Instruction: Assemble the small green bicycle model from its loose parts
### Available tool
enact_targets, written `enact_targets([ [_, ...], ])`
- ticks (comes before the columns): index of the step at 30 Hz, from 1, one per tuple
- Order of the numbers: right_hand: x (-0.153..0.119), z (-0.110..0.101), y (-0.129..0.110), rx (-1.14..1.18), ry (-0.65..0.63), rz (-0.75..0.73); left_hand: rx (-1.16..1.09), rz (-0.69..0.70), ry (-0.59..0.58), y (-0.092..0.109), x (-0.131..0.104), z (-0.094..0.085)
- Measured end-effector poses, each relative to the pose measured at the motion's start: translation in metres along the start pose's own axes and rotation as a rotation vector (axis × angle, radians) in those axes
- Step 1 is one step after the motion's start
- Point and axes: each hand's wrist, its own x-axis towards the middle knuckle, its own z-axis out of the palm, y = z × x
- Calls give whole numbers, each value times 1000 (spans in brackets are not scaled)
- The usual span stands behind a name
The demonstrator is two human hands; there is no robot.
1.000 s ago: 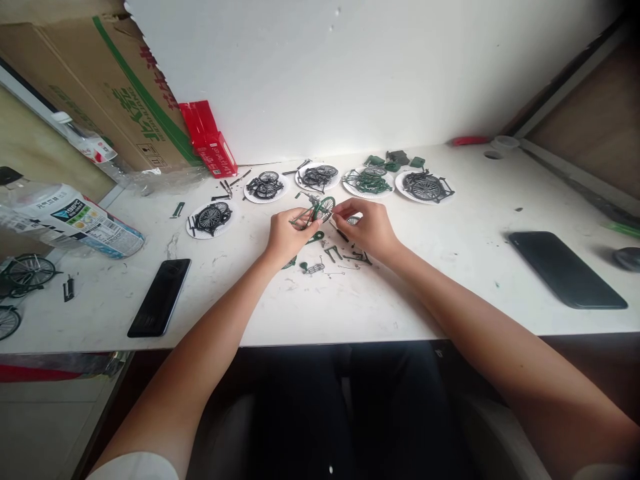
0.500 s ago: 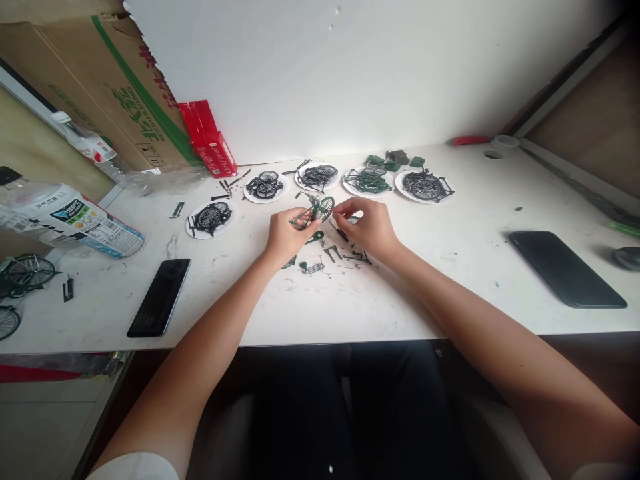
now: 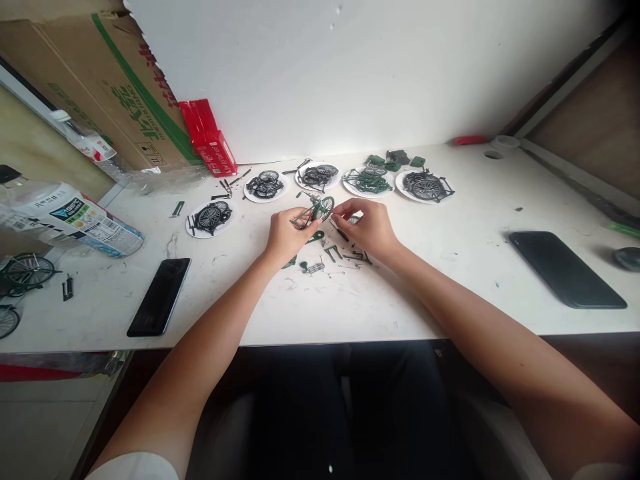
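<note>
My left hand [image 3: 290, 235] grips a small green bicycle model [image 3: 325, 209] by its frame, with the spoked wheel facing right. Close to the wheel's right edge, my right hand [image 3: 367, 223] has thumb and forefinger pinched together; whatever they hold is too small to make out. Under the hands lie loose green parts, among them a bracket-shaped piece [image 3: 333, 252], a small wire basket [image 3: 315, 269] and thin wire pieces. Another spoked wheel is partly hidden behind my right fingers.
Several white plates with dark or green bicycle parts [image 3: 369, 181] line the back. A phone [image 3: 159, 297] and large bottle [image 3: 80, 217] are at left, with a red box [image 3: 215, 150] behind. A dark flat object [image 3: 567, 270] lies right; assembled bicycles [image 3: 27, 273] stand far left.
</note>
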Motion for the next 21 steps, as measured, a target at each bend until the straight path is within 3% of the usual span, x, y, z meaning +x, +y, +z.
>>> enact_targets([
  [21,0,0,-1,32,-88,-10,-13,1,-10,1,0,0],
])
